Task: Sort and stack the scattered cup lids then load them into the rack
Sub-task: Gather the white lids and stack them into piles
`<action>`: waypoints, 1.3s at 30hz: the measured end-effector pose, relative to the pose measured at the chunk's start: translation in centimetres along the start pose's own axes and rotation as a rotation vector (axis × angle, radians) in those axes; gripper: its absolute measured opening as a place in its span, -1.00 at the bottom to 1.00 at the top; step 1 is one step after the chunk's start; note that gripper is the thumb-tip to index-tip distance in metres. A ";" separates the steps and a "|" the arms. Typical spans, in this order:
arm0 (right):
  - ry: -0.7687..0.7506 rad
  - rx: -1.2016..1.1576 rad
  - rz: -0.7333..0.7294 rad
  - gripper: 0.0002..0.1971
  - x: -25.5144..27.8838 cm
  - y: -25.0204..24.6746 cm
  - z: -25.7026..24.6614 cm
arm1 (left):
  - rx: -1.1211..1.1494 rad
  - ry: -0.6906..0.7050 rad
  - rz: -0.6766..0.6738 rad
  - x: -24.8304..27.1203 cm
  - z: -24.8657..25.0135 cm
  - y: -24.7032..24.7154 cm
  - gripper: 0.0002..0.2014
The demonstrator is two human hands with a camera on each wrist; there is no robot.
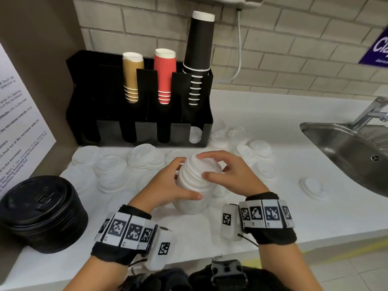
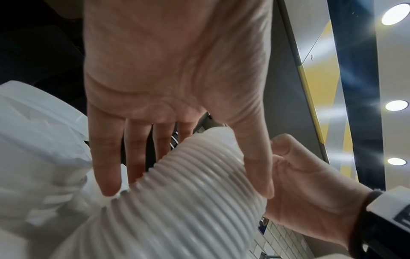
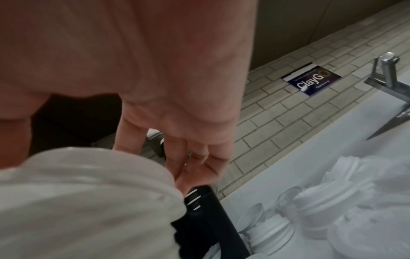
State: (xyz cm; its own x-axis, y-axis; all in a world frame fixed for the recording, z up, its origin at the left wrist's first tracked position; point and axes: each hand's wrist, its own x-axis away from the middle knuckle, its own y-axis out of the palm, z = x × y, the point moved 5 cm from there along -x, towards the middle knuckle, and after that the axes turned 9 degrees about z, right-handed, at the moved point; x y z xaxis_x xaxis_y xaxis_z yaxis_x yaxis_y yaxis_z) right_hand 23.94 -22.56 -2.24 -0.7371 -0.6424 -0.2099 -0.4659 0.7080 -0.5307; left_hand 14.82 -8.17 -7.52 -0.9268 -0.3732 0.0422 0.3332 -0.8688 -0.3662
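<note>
Left hand (image 1: 168, 181) and right hand (image 1: 228, 175), fingers curled around white lid stack (image 1: 196, 177). Best squared by even squeezing before loading into rack (image 1: 138, 97).

White counter (image 1: 273, 217): scattered white lids (image 1: 111, 171), black lid stack (image 1: 42, 213), rack (image 1: 138, 101).

A tall, ribbed stack of white lids (image 1: 196, 181) stands on the white counter, leaning slightly, with shorter white stacks and single lids (image 1: 114, 171) scattered around it, a stack of black lids (image 1: 43, 213) at the left and the black rack (image 1: 144, 131) behind.
</note>
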 end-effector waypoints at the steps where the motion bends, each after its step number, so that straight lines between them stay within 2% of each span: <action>1: -0.017 0.032 -0.004 -0.63 0.1 0.2 -0.3 | 0.003 0.002 0.002 0.0 0.0 0.0 -0.15; 7: -0.037 0.190 -0.024 -0.57 0.4 1.2 -0.8 | 0.021 0.012 0.014 0.0 -0.1 0.1 -0.23; 13: -0.025 0.244 -0.048 -0.53 1.1 1.6 -1.1 | 0.027 0.023 0.014 0.0 -0.2 0.1 -0.25; 16: -0.021 0.259 -0.066 -0.53 1.1 1.9 -1.3 | 0.016 0.023 0.009 -0.1 -0.3 0.0 -0.22; 20: -0.033 0.242 -0.100 -0.51 1.3 1.8 -1.2 | 0.033 0.034 -0.040 0.1 -0.2 0.0 -0.04; 22: -0.056 0.182 -0.142 -0.51 1.2 1.3 -1.2 | 0.034 0.062 -0.056 0.2 0.0 0.0 -0.10; 24: -0.044 0.103 -0.089 -0.57 0.1 -0.4 -0.6 | 0.035 0.070 -0.061 0.2 0.2 -0.1 -0.17; 26: 0.063 0.101 0.050 -0.68 -2.3 -3.2 1.2 | 0.034 0.071 -0.056 0.1 0.2 -0.1 -0.20; 28: 0.237 0.326 0.113 -0.65 -5.3 -5.7 4.2 | 0.037 0.059 -0.047 0.1 0.0 -0.1 -0.19; 30: 0.421 0.639 0.041 -0.54 -7.5 -7.1 7.5 | 0.042 0.053 -0.041 0.1 -0.1 0.0 -0.17; 32: 0.523 0.841 -0.039 -0.49 -8.7 -7.6 9.8 | 0.038 0.053 -0.044 0.1 -0.1 0.0 -0.17; 36: 0.520 0.945 -0.127 -0.52 -10.0 -7.0 12.2 | 0.025 0.055 -0.049 0.1 0.1 -0.1 -0.18; 39: 0.496 0.960 -0.118 -0.49 -10.4 -6.6 12.8 | 0.016 0.052 -0.047 0.1 0.1 0.0 -0.19</action>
State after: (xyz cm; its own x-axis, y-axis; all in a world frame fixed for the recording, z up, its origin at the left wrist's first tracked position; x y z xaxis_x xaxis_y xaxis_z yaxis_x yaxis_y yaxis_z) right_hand 40.93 -24.33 -7.04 -0.9289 -0.3486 0.1253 -0.1287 -0.0136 -0.9916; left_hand 14.74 -8.19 -7.44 -0.9491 -0.3147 0.0109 0.2912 -0.8904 -0.3498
